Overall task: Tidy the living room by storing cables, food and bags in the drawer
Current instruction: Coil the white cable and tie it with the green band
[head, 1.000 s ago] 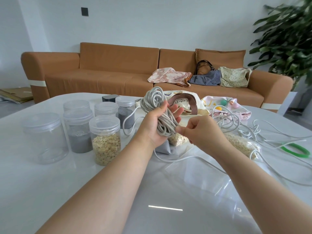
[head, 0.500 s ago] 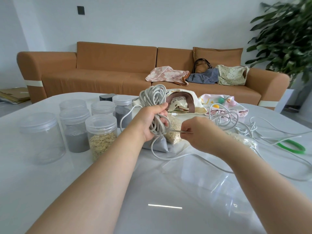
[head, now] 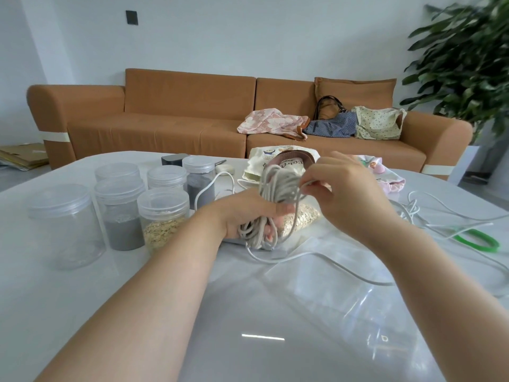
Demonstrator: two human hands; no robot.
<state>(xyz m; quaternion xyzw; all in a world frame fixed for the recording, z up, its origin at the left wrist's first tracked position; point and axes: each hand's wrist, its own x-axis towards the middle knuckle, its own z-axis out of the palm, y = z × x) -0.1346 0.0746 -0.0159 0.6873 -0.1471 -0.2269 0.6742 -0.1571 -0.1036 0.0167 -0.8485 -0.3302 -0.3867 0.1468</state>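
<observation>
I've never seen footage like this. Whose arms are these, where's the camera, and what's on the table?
No machine here: these are a person's bare arms, filmed by one camera worn on their head, looking forward and down. The left hand grips a coiled bundle of grey cable; the right hand pinches one strand near its top. On the glossy white table are lidded clear plastic jars (one holds oats), a clear bag of oats, loose white cables and a green ring.

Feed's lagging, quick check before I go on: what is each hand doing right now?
Left hand: closed around the coiled grey cable bundle.
Right hand: fingers pinching a strand of that bundle.
</observation>
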